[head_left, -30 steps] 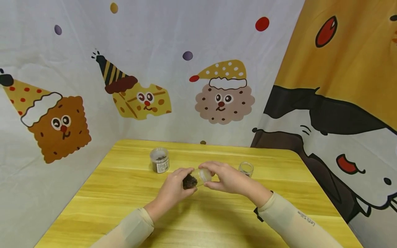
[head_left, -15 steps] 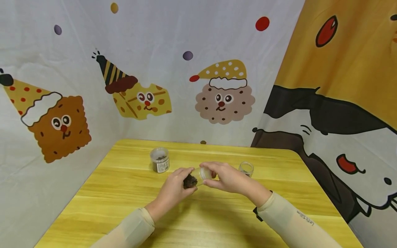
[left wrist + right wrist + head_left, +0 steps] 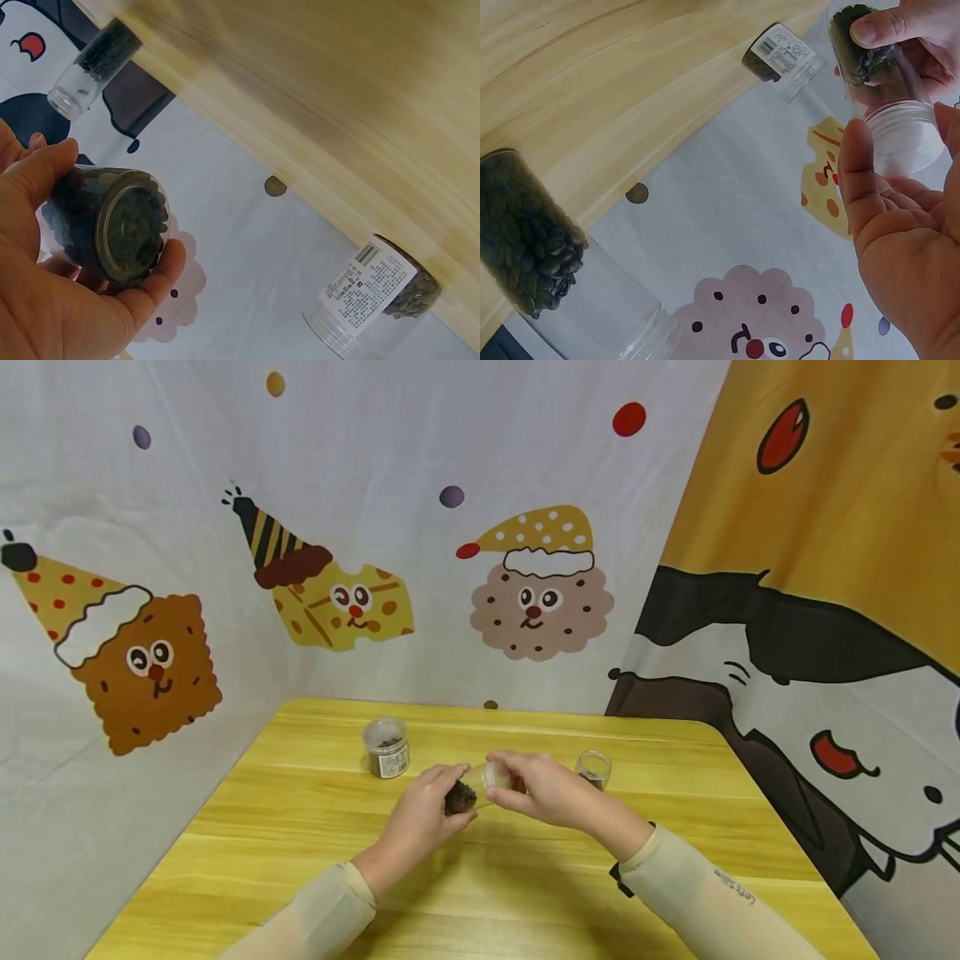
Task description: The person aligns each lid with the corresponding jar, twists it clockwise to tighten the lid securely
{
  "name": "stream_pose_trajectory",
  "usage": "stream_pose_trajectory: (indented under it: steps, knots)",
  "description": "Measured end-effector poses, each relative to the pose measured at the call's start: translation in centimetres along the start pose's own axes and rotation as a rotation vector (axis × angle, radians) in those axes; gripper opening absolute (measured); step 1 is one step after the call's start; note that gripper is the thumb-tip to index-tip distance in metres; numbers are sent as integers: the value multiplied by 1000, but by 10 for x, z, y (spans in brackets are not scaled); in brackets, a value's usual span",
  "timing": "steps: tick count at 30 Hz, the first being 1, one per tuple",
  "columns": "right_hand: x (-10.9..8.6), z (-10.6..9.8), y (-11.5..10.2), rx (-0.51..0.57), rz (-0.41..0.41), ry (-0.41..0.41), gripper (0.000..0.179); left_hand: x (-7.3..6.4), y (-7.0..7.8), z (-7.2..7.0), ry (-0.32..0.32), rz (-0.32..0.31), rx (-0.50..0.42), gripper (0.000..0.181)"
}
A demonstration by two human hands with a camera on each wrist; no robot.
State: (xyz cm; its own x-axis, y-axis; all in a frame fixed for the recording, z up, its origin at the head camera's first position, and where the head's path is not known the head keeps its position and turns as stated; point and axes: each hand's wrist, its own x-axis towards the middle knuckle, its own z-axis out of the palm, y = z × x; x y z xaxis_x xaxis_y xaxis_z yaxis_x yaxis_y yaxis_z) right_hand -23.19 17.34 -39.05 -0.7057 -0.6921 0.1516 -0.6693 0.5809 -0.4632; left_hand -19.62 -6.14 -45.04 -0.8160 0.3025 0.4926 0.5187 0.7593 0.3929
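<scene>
My left hand (image 3: 420, 806) grips a clear jar (image 3: 460, 797) by its lower body and holds it tilted above the table. Dark clumped pieces lie towards the base, which faces the camera in the left wrist view. At the other end, the thumb and fingers of my right hand (image 3: 543, 789) pinch the sides of the jar's clear, whitish lid (image 3: 904, 142). The right palm is turned up towards the camera in the right wrist view. Part of the jar is hidden behind the fingers of both hands.
A labelled clear jar (image 3: 386, 750) partly filled with dark seed-like pieces stands at the back left of the wooden table (image 3: 300, 827). Another clear jar (image 3: 536, 240) with dark seed-like contents stands behind the right wrist. A printed cloth (image 3: 360, 460) hangs behind the table.
My right hand has shifted slightly to the right and turned a little at the jar's lid end. The left hand and the jar stay almost in place.
</scene>
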Motion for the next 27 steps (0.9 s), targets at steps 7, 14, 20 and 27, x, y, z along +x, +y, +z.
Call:
stream_pose_trajectory:
  steps: [7, 14, 20, 27]
  knots:
    - [0, 2, 0, 3, 19, 23, 52, 0, 1, 2, 10, 2, 24, 68]
    - [3, 5, 1, 16, 49, 20, 55, 0, -1, 4, 4, 0, 29, 67]
    - [5, 7, 1, 71, 141, 1, 62, 1, -2, 4, 11, 10, 56, 67]
    - [7, 13, 4, 134, 233, -3, 70, 1, -3, 4, -1, 5, 62, 66]
